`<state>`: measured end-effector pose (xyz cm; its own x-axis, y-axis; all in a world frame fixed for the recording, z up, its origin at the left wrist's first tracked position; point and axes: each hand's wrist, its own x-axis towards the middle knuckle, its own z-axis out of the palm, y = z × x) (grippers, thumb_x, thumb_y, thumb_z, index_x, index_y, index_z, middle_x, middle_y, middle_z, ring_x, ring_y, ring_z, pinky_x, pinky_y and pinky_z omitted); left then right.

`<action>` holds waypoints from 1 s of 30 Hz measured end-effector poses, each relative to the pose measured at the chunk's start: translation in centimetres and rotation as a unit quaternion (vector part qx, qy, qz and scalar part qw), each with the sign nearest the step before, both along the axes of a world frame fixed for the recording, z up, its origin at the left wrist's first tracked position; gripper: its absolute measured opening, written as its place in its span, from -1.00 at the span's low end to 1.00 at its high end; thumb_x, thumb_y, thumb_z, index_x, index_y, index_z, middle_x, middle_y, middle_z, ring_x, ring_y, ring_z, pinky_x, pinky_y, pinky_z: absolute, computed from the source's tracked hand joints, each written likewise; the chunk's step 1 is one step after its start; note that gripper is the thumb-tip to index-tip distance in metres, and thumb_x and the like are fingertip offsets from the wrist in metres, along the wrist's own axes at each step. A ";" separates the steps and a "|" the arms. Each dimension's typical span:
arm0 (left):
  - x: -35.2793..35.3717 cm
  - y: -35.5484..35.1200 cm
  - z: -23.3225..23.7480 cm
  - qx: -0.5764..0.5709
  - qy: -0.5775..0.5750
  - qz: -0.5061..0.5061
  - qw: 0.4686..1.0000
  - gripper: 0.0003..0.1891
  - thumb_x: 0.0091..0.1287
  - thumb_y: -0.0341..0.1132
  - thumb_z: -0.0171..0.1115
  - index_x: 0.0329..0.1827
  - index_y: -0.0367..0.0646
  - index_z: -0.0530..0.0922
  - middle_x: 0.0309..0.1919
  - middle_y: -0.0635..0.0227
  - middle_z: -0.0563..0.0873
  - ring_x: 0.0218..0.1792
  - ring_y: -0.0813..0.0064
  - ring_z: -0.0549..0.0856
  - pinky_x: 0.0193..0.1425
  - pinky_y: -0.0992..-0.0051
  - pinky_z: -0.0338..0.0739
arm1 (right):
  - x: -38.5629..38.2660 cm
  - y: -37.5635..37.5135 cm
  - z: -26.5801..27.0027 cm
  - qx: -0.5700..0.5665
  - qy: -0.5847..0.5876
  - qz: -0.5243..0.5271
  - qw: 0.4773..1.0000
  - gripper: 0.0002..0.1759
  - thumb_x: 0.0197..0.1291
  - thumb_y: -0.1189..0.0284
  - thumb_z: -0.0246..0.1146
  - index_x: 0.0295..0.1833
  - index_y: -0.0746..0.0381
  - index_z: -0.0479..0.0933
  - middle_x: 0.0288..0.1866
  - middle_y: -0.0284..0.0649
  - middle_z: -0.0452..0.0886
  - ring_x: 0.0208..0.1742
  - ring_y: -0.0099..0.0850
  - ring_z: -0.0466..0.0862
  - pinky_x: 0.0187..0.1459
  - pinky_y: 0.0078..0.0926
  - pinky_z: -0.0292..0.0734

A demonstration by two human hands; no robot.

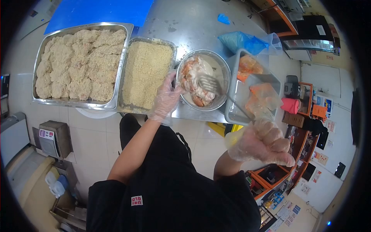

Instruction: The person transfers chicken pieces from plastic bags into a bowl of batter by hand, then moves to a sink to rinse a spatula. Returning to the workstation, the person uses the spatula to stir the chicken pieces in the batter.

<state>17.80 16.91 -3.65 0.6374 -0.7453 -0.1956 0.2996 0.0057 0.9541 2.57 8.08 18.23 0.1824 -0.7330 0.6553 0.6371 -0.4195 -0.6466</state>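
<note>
My left hand [166,98], in a clear plastic glove, grips the left rim of a round metal bowl [227,94]. Inside the bowl are raw meat pieces [191,73], partly coated in white batter. A wire whisk [208,84] rests its looped head on the meat and batter. Its thin handle runs down to my right hand [262,143], also gloved, closed around the far end in a fist. Left of the bowl stands a metal tray of pale crumbs [145,71], close by my left hand.
At the far left, a large metal tray [79,101] holds several crumb-coated pieces [81,63]. To the bowl's right is a grey plastic bin [234,101] with orange-tinted plastic bags [259,96]. A blue bag [239,41] lies behind it, and a blue board [100,11] at the back.
</note>
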 end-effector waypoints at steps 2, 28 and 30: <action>0.1 -0.2 -0.4 -0.005 -0.021 0.010 1.000 -0.52 0.45 -0.37 0.22 0.41 -0.27 0.40 0.03 0.26 0.69 -0.30 0.64 0.65 -0.14 0.54 0.61 | 0.6 0.6 -1.2 0.050 -0.024 0.026 0.998 -0.23 0.41 -0.38 -0.15 -0.59 0.05 0.09 -0.77 -0.48 0.00 -0.73 -0.57 -0.01 -0.62 -0.50 -0.13; 0.6 -1.1 -0.8 0.033 -0.072 0.018 0.997 -0.46 0.32 -0.41 0.24 0.40 -0.14 0.42 -0.02 0.23 0.73 -0.30 0.55 0.66 -0.11 0.48 0.60 | 3.2 -5.2 -0.8 -0.070 0.019 0.023 0.997 -0.17 0.42 -0.38 -0.16 -0.64 0.10 0.04 -0.76 -0.40 0.07 -0.79 -0.53 0.02 -0.66 -0.50 -0.13; 0.7 -1.1 0.0 0.037 -0.071 0.021 0.997 -0.45 0.33 -0.42 0.23 0.41 -0.15 0.41 0.00 0.22 0.73 -0.30 0.55 0.66 -0.10 0.48 0.60 | 3.0 -7.4 -2.0 -0.113 0.072 0.088 0.987 -0.18 0.42 -0.38 -0.17 -0.62 0.10 0.03 -0.72 -0.42 0.06 -0.73 -0.54 0.03 -0.64 -0.46 -0.11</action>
<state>18.47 15.85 -3.65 0.6923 -0.7046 -0.1557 0.1634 -0.0572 0.9849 5.58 0.63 16.19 0.3978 -0.5197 0.7561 0.6207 -0.4545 -0.6389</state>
